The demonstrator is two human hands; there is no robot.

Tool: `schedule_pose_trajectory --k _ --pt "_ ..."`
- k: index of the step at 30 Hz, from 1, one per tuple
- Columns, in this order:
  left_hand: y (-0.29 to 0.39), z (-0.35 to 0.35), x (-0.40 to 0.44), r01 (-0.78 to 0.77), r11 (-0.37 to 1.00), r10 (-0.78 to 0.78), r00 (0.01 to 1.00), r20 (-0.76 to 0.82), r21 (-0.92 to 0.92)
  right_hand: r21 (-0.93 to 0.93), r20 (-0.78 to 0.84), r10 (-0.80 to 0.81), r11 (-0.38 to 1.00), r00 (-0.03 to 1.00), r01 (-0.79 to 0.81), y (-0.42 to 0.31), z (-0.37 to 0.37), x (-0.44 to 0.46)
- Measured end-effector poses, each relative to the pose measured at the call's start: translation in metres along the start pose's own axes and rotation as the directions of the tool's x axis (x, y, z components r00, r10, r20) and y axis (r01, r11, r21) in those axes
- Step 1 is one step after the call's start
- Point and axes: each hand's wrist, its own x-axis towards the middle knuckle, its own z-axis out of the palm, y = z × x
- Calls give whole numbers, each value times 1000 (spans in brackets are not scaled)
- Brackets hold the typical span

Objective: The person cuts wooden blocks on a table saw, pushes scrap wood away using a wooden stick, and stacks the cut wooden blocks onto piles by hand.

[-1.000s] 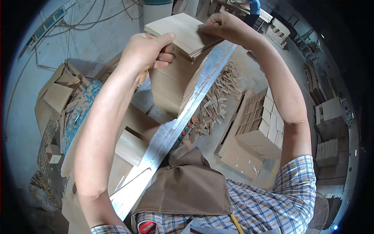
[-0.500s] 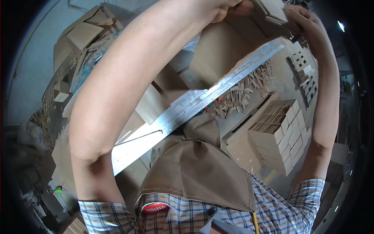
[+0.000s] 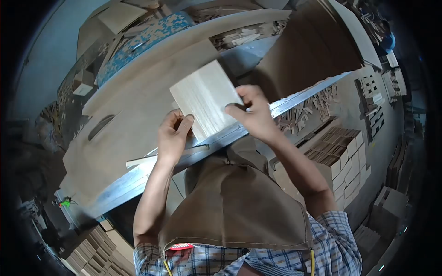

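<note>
A pale, square-cornered wooden board (image 3: 205,96) is held tilted above the work table (image 3: 147,89), between my two hands. My left hand (image 3: 172,133) grips its lower left edge, thumb on the near face and fingers curled behind. On the right edge, my right hand (image 3: 253,112) pinches the board, thumb on the face and the other fingers slightly blurred. Below the hands runs a shiny metal rail (image 3: 119,186) along the table's near edge. A thin wooden strip (image 3: 142,161) lies by my left wrist.
A dark curved slot or blade (image 3: 101,127) shows in the tabletop at left. A large brown cardboard sheet or box (image 3: 308,50) stands at the right end. Stacked wooden pieces (image 3: 343,161) and scattered offcuts (image 3: 308,106) lie at right, with pallets (image 3: 370,103) beyond.
My arms have come back from their far reach at the upper right. The board is now nearer, over the table, its broad face in view with both hands on it.
</note>
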Motion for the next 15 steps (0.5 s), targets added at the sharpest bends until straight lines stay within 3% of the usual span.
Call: schedule_pose_trajectory --k 3,6,8,10,12,13,14,15 --pt "-48 -23 19 41 992 -34 998 -62 122 113 71 58 991 996 -66 63 50 8" --pt "-83 -34 32 148 957 -146 989 -24 251 -48 115 41 998 993 -36 89 74 12" --pt "-111 -37 40 88 708 -26 995 -99 701 -286 238 74 958 968 -3 106 87 15" --pt "-99 -32 36 168 758 -104 985 -138 631 -306 237 41 951 971 35 109 91 19" --pt "-105 -29 38 203 788 -156 979 -129 582 -413 90 25 910 996 14 112 94 18" --pt "-107 -25 41 246 850 -219 969 -112 466 -371 126 78 928 989 -26 117 96 23" --pt "-108 -20 42 241 852 -213 970 -113 464 -372 125 72 928 989 -20 119 99 29" --pt "-97 -12 39 249 875 -216 968 -125 416 -402 164 171 911 971 -93 121 105 33"
